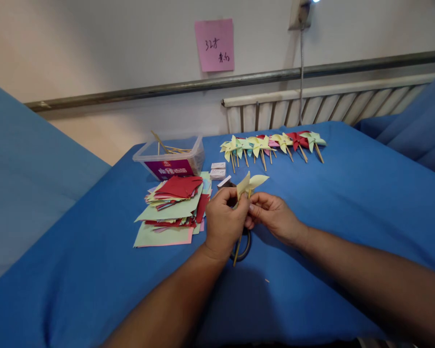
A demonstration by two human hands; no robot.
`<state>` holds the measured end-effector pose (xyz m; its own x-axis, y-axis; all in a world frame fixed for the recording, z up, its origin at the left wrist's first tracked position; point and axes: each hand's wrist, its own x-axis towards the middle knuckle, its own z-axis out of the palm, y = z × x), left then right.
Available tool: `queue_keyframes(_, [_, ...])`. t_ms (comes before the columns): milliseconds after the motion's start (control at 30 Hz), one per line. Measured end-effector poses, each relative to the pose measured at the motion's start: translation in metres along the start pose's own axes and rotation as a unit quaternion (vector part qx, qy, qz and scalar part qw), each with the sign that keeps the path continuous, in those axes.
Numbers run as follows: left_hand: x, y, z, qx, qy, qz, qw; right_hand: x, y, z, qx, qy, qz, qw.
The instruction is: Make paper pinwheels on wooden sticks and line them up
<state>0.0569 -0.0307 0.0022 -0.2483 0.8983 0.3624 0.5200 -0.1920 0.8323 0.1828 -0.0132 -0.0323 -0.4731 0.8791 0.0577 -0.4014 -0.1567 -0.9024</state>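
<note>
Behind left hand (223,220), half-hidden pinwheel (252,183)

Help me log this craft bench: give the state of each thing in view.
Left hand: gripping pinwheel.
Right hand: pinching pinwheel.
Pinwheel: yellow, held upright, on stick.
Tub: open, sticks inside.
Paper stack: loose, fanned.
Pinwheel row: finished, lying flat.
</note>
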Motion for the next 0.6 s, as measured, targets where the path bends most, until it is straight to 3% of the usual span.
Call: queue_keyframes(600, [0.0,0.0,-0.0003,0.013,0.007,0.01,1.0,0.0008,0.0002,-0.0001,-0.015,0.004,-0.004,1.0])
